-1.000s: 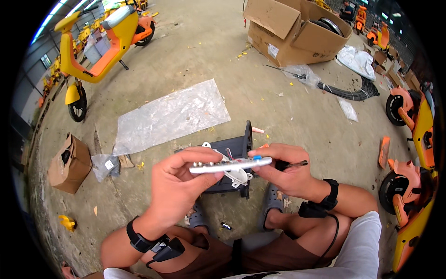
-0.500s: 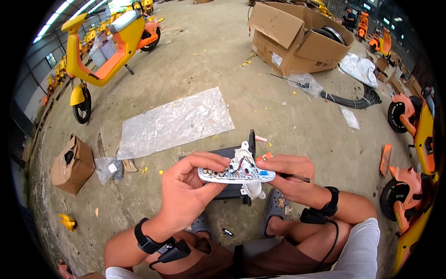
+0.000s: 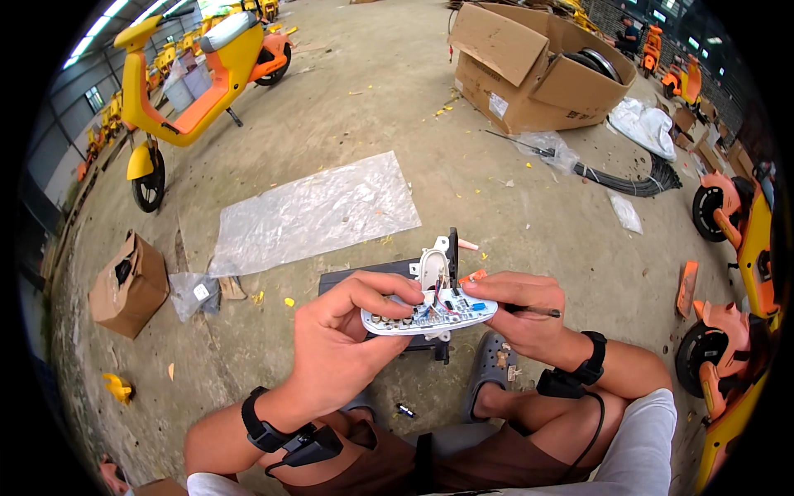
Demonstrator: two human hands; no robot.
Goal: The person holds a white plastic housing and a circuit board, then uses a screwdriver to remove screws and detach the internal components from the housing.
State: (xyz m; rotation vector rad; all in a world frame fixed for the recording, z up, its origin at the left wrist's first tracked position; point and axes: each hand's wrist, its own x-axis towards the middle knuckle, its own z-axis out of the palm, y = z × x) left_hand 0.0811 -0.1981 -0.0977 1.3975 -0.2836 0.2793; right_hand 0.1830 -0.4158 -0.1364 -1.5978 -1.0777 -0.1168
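1. Two hands, seen in the head view, share one circuit board (image 3: 455, 316) with a white rim, held up in front of the person and well off the floor.
2. Compared with a second ago, when the circuit board showed almost edge-on, its populated face is now tipped up toward the person, so the parts and wires (image 3: 437, 298) on it can be looked over and reached.
3. At the circuit board's left end, the left hand (image 3: 335, 351) pinches it, thumb below and fingers over the top.
4. At the circuit board's right end, the right hand (image 3: 529, 310) grasps it likewise, and a dark slim tool (image 3: 543, 312) juts from that same hand, pointing away from the circuit board.
5. So the circuit board lies between the two grips, its middle uncovered.
6. Just beyond the circuit board stands a white housing (image 3: 432, 266); the wires run toward it, though whether they join it is hard to make out.
7. Beneath the circuit board, partly hidden, is a dark panel (image 3: 334, 283); farther beyond lies a plastic sheet (image 3: 318, 215).
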